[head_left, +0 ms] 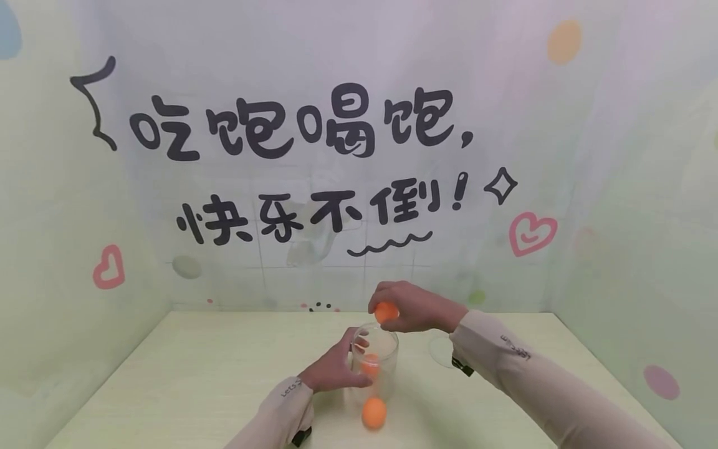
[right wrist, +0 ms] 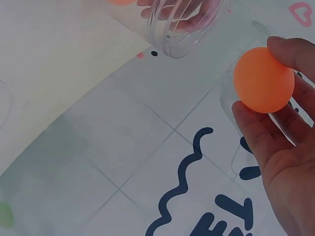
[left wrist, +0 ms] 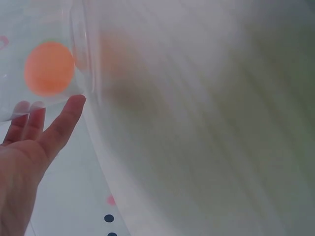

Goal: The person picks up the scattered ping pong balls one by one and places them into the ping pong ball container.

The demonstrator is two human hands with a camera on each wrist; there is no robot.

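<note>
A clear jar [head_left: 387,368] stands on the table with its mouth upward. My left hand [head_left: 336,368] holds it from the left, thumb at the near side and fingers at the far side. Inside the jar shows an orange ball [head_left: 369,364], also visible through the wall in the left wrist view as a pale orange ball [left wrist: 49,69]. Above the jar's rim, my right hand [head_left: 415,307] pinches another orange ball [right wrist: 264,80] between thumb and fingers. A third orange ball [head_left: 373,413] appears nearer to me, just below the jar in the head view.
On the table [head_left: 235,368], right of the jar, lies a clear round disc [head_left: 440,351], partly hidden by my right sleeve [head_left: 505,355]. The back wall [head_left: 314,50] carries large dark lettering, and side walls close in the table left and right.
</note>
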